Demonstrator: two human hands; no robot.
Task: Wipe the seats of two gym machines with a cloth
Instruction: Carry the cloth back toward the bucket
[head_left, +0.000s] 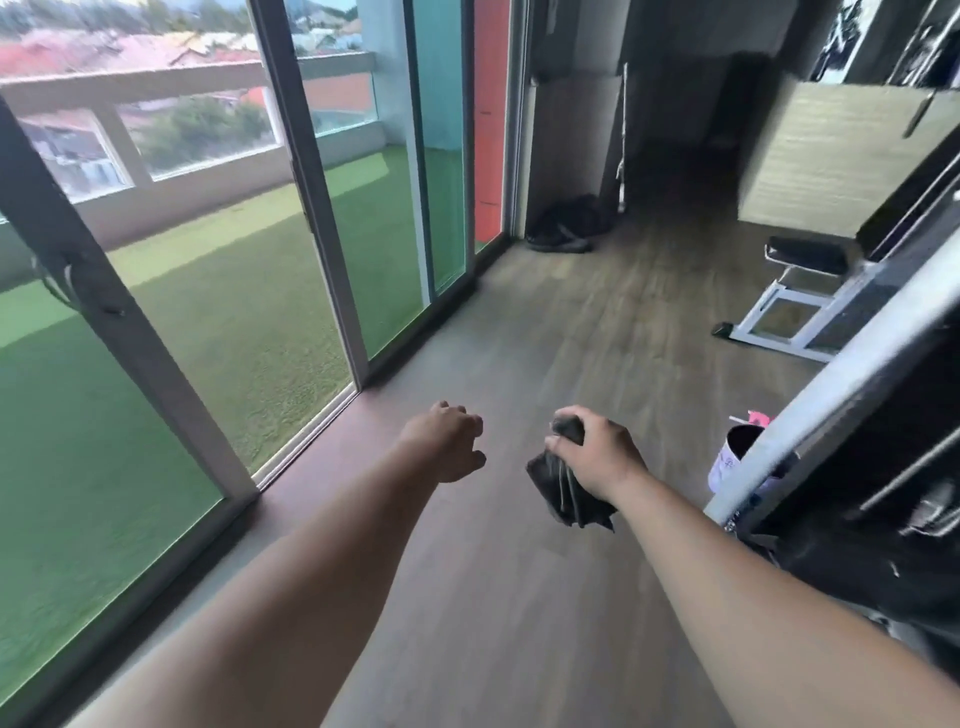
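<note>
Forearms, two, bare, reaching from the bottom edge toward frame centre over wood-look floor. Right hand, centre right: fingers closed around a dark cloth, which is bunched in the fist and hangs below it, clear of the floor. Left hand, just left of centre: fingers loosely curled, holding nothing. Dark machine frame with a pale slanted bar, right edge, blurred. Pale cup, lower right, beside that bar. Sliding glass doors, left half, green turf beyond. Bench with black padded seat on a white frame, upper right, well apart from the cloth. Dark bag, upper centre, on the floor by the wall.
</note>
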